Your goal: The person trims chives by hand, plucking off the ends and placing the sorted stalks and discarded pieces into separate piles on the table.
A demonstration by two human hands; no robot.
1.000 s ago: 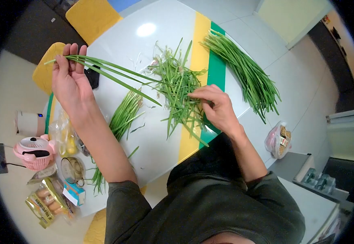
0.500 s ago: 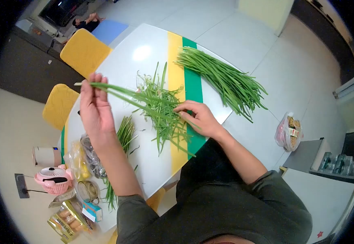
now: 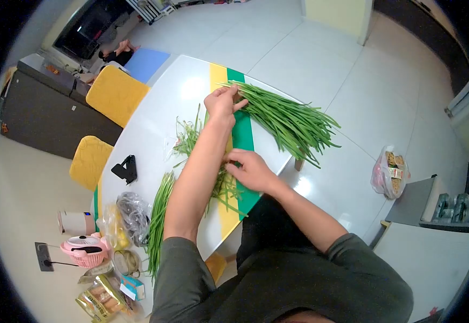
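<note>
A large bunch of garlic chives lies across the green stripe at the table's right edge. My left hand is at its pale stem ends, thumb and fingers closed on some stems. My right hand hovers low over a loose heap of chive trimmings, its fingers curled together; whatever is between them is hidden. My left forearm covers part of the heap. A smaller bunch of garlic chives lies to the left of that forearm.
A black stand lies on the white table. Plastic bags, a pink basket, a glass mug and a bread pack crowd the left end. Yellow chairs stand beyond; a person is farther back.
My left hand has swung from the left over to the large bunch's stem ends. The few chives stretched between my hands are no longer there. The black stand has come into view.
</note>
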